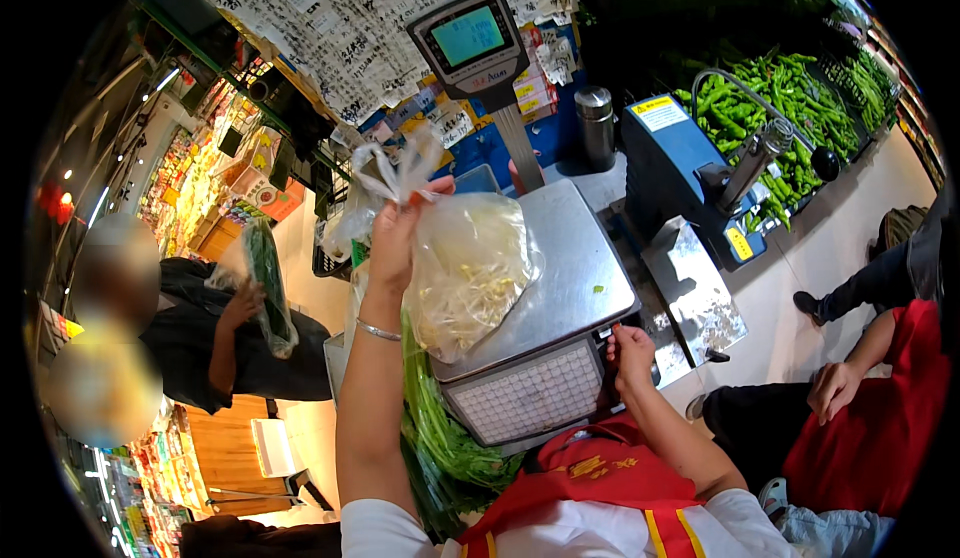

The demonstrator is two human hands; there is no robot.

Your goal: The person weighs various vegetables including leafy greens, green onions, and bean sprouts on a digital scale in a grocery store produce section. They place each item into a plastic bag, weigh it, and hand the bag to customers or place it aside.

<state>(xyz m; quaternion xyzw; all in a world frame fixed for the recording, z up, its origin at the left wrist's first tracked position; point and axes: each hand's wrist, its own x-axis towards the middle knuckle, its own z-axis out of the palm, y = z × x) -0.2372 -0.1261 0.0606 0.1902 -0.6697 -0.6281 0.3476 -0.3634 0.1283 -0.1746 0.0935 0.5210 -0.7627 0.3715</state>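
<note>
My left hand (396,243) is closed around the gathered top of a clear plastic bag of bean sprouts (472,283). The bag rests against the left part of the steel weighing platform (580,243) of a scale. At the scale's front right corner is my right hand (633,360), its fingers pinched together; what lies between them, if anything, is too small to make out. The scale's keypad (525,390) faces me, and its lit display (470,38) stands on a post behind the platform.
Leafy green stalks (435,428) lie left of the scale. A blue bag-sealing machine (690,178) and a metal canister (595,123) stand to the right, near green peppers (780,98). At left a person holds bagged greens (268,288); a person in red (870,428) is at right.
</note>
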